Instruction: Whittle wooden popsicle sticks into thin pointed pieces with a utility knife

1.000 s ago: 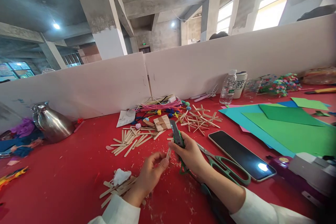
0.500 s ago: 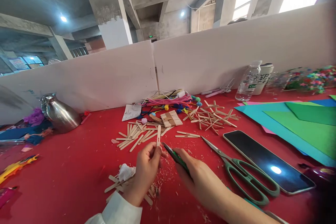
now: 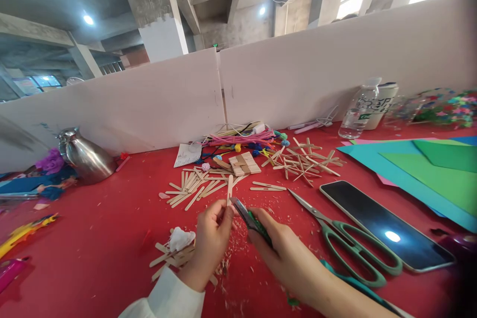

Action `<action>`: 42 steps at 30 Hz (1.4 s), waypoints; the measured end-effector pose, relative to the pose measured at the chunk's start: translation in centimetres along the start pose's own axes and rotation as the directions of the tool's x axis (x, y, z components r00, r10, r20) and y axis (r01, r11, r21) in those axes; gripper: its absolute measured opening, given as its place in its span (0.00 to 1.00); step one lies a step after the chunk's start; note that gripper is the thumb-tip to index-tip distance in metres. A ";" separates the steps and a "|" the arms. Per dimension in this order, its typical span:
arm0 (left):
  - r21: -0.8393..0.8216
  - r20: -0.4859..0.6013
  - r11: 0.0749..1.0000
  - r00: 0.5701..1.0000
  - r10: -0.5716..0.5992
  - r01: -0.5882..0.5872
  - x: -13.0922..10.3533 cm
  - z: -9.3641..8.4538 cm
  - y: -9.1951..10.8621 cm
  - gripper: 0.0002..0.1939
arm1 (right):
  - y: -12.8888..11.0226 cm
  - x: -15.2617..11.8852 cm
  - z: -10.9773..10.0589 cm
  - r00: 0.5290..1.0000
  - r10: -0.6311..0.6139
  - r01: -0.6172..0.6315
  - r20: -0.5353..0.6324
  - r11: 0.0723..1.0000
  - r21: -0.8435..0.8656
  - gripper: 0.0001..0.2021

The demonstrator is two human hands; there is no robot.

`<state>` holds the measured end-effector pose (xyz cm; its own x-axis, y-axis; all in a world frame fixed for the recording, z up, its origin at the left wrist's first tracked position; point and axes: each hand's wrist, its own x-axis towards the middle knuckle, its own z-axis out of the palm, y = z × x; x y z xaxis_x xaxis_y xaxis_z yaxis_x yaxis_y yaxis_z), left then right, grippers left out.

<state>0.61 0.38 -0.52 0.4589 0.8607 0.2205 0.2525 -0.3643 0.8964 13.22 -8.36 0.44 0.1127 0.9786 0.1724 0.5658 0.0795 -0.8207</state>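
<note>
Upright between the fingertips of my left hand (image 3: 214,236) is a wooden craft stick (image 3: 230,190). My right hand (image 3: 281,248) is wrapped round a green and black utility knife (image 3: 253,222), its blade end touching or very close to the stick's side. Thin wood shavings (image 3: 244,248) lie on the red table below both hands. Beside my left wrist, a crumpled white tissue (image 3: 181,239) rests on more sticks. Beyond my hands lie a loose pile of sticks (image 3: 190,186) and a banded bundle of sticks (image 3: 245,164).
Green-handled scissors (image 3: 354,243) and a phone (image 3: 387,223) lie to the right on the red table (image 3: 93,243). Crossed sticks (image 3: 305,159), coloured paper (image 3: 421,169), a bottle (image 3: 359,109) and a metal jug (image 3: 87,156) stand or lie farther back.
The knife has tilted and shifted slightly left against the stick. The view has shifted a little; both hands keep their holds.
</note>
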 end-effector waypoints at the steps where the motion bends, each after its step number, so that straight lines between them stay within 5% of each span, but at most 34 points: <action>1: 0.005 0.004 1.000 1.000 0.000 0.000 0.0 0.0 0.0 0.19 | 0.0 0.0 0.0 1.000 0.005 -0.005 0.000 1.000 0.013 0.10; 42: 0.108 -0.007 0.994 1.000 0.012 -0.012 -0.2 0.2 -0.1 0.21 | -1.6 -0.5 -0.7 0.986 0.144 -0.155 0.089 0.978 0.140 0.09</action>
<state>0.64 0.18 -0.73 0.4556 0.8587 0.2345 0.3376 -0.4105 0.8471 12.80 -9.09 2.03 0.1196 0.9928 0.0033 0.4216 -0.0478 -0.9055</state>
